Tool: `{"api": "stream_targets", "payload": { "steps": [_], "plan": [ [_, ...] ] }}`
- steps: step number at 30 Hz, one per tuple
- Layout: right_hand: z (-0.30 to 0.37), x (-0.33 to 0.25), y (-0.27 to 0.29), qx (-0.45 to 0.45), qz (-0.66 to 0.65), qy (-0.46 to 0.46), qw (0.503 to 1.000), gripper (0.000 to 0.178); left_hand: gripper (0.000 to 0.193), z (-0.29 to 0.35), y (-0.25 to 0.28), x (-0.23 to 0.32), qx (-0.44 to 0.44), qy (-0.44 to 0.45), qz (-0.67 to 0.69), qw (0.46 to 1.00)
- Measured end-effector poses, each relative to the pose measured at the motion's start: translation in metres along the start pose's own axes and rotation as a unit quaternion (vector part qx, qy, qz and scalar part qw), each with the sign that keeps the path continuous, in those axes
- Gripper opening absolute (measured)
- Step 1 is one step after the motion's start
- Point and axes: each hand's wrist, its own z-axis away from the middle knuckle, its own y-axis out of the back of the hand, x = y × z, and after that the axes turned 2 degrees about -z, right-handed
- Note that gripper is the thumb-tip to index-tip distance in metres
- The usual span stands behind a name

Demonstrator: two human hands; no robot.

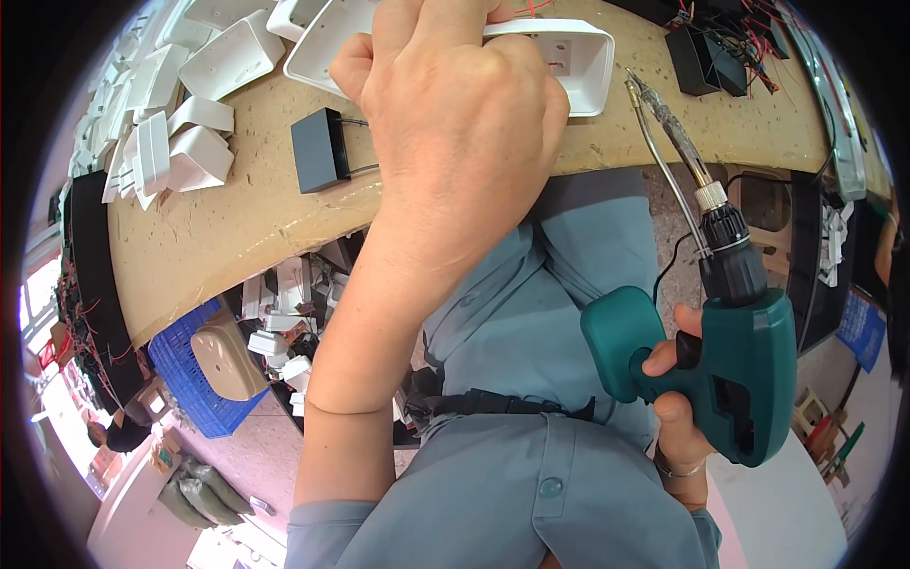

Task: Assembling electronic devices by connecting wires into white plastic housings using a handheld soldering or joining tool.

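My left hand point(464, 104) reaches over a white plastic housing point(592, 71) at the top edge, its back turned up. Its fingers are bent and partly out of view, so what they grip cannot be made out. In my right hand point(678, 417) is a green soldering gun point(773, 370), with fingers wrapped around its handle near the trigger. The gun's dark tip and thin metal feed tube point up toward the bench, to the right of the housing. A small black box point(319, 152) with two leads lies left of my left wrist.
Several white housings point(227, 57) are piled at the left of the tan workbench point(256, 204). Black boxes with tangled wires point(706, 62) stand at the back right. Below the bench are a blue crate point(204, 379) and more white parts point(284, 322).
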Motion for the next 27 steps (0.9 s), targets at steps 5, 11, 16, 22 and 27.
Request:
{"api": "stream_targets", "payload": {
  "steps": [5,11,16,22,27],
  "plan": [
    [-0.003,-0.005,-0.005,0.056,-0.048,-0.046,0.996,0.066,0.017,0.005,0.004,-0.005,0.032,-0.02,0.015,0.999],
    [-0.003,0.001,-0.005,0.086,-0.062,-0.024,0.994,0.064,0.024,0.018,0.014,-0.018,0.066,-0.04,0.029,0.997],
    [-0.006,-0.002,-0.005,0.09,-0.069,-0.024,0.993,0.063,0.029,0.047,0.028,-0.02,0.11,0.014,0.013,0.994],
    [-0.006,0.002,-0.006,0.085,-0.063,-0.008,0.994,0.063,0.033,0.061,0.022,-0.02,0.062,0.115,0.004,0.991],
    [-0.004,0.0,-0.011,0.106,-0.076,-0.025,0.991,0.064,0.038,0.056,0.021,-0.012,0.011,0.111,-0.046,0.993]
  ]
}}
